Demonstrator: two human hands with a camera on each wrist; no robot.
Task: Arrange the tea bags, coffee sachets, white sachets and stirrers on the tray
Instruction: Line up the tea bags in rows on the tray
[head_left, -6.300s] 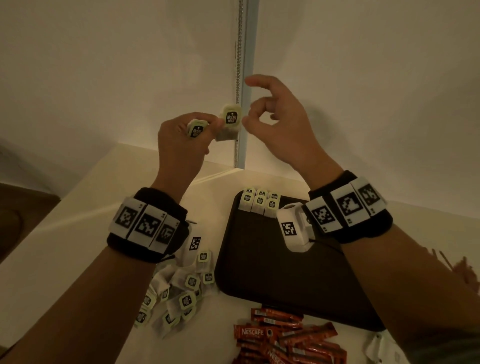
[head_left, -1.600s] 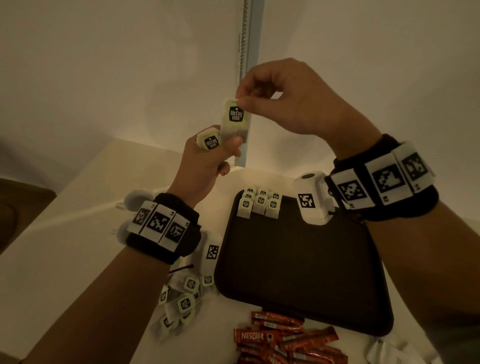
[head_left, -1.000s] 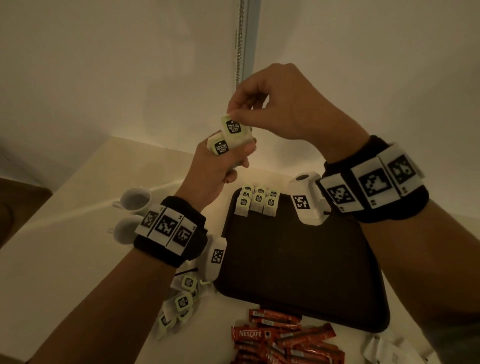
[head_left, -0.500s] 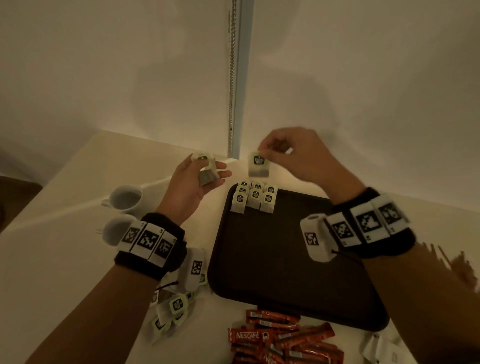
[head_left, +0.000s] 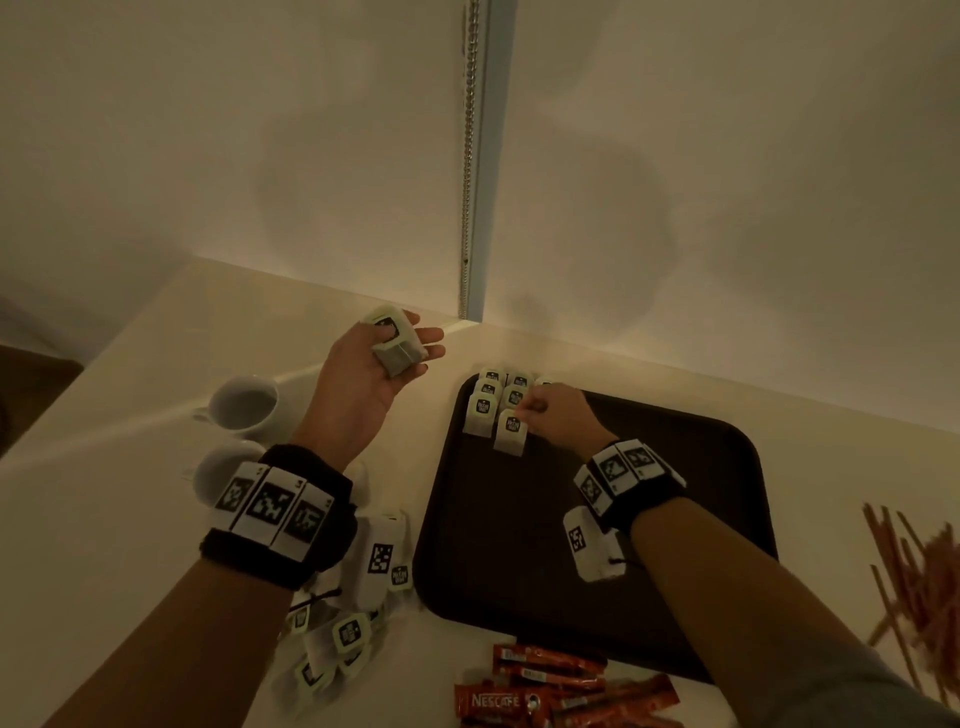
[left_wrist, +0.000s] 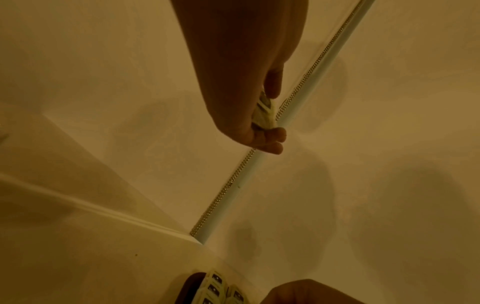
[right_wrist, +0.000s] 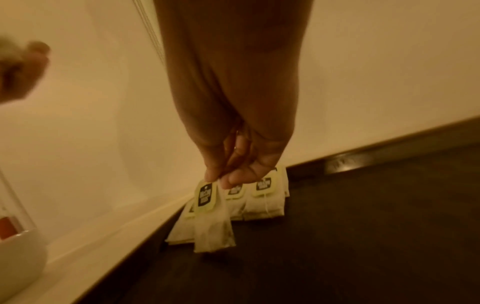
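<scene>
A dark brown tray (head_left: 675, 519) lies on the pale table. Several tea bags (head_left: 488, 402) stand in rows at its far left corner. My right hand (head_left: 550, 415) pinches the tag of one tea bag (head_left: 510, 431) (right_wrist: 211, 216) at the front of those rows, its lower end at the tray. My left hand (head_left: 374, 374) is raised left of the tray, palm up, with its thumb holding another tea bag (head_left: 396, 347) (left_wrist: 263, 112) against the fingers. Red coffee sachets (head_left: 550, 686) lie before the tray, wooden stirrers (head_left: 919, 571) to its right, loose tea bags (head_left: 343, 634) under my left forearm.
Two white cups (head_left: 244, 408) stand on the table left of my left hand. A wall with a vertical white strip and bead chain (head_left: 470, 156) rises just behind the tray.
My right hand took one tea bag from the left hand's pair and has come down to the tray's far left corner. The left hand has lowered and turned palm up with its remaining bag.
</scene>
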